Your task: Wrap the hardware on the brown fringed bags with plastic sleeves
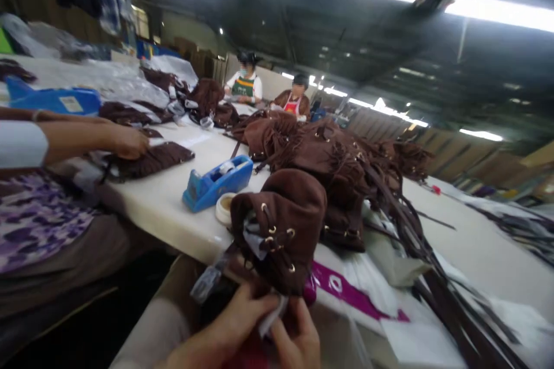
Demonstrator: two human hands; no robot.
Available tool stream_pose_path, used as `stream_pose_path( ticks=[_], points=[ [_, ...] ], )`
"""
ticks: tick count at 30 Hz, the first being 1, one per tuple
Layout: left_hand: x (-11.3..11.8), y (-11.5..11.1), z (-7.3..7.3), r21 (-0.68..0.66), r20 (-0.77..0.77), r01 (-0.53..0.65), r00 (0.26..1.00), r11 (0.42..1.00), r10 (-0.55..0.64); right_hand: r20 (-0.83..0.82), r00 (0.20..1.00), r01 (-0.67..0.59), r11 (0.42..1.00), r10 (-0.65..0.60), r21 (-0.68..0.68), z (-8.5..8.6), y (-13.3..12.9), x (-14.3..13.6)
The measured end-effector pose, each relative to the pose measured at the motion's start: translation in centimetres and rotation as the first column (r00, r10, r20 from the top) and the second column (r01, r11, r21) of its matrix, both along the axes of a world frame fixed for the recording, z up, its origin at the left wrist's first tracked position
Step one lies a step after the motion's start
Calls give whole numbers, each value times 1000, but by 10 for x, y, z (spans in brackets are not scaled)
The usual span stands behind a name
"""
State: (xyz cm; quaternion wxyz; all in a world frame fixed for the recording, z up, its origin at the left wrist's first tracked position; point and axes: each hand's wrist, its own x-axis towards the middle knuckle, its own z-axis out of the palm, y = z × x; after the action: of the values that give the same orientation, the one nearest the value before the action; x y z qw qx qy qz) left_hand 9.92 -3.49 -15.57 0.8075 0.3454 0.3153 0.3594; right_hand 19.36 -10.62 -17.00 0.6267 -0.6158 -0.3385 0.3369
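Note:
Right in front of me, at the table edge, is a brown suede-like bag [298,207] with gold eyelets and lacing. Pale wrapping shows in its opening. Below the bag my left hand [244,314] and my right hand [298,337] meet, fingers closed on a small whitish strip [272,317] that looks like paper or tissue. The strip's upper end is partly hidden by my fingers. Clear plastic [208,282] hangs beside the bag on the left. Behind it stand a blue tape dispenser [219,181] and a cream roll of tape [224,207].
A large heap of brown bags [320,150] with long straps [402,225] covers the table's middle. Purple plastic [350,291] lies to the right. At left, a co-worker's hands [130,141] handle another brown piece [162,158]. Two people [245,83] work at the far side.

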Motion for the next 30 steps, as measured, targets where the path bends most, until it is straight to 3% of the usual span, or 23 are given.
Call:
stream_pose_path(
  ticks=[4,10,15,17,20,22,26,30],
  points=[
    [-10,-7,5,-50,-26,63,998,997,-64,-91,995,-41,997,36,-63,0,-5,-5],
    [-5,-4,8,67,-17,-38,999,997,39,216,974,-38,990,67,-133,2,-4,1],
    [-6,-5,4,264,-197,-61,974,963,115,375,892,-212,967,250,-142,26,-5,17],
    [-6,-5,3,316,-235,-45,964,948,124,388,898,-165,975,210,-146,32,-3,20],
    [-5,-5,3,353,-276,-20,953,935,125,302,947,-66,986,110,-153,29,2,19],
    [-5,-6,0,318,-271,0,958,948,91,253,966,-20,991,54,-136,22,5,16],
    [-9,-13,-5,77,-122,74,991,994,-64,241,970,50,993,-23,-108,13,5,8],
    [-14,-21,-9,-92,11,131,991,987,-130,213,973,110,991,-91,-79,12,7,4]
  ],
)
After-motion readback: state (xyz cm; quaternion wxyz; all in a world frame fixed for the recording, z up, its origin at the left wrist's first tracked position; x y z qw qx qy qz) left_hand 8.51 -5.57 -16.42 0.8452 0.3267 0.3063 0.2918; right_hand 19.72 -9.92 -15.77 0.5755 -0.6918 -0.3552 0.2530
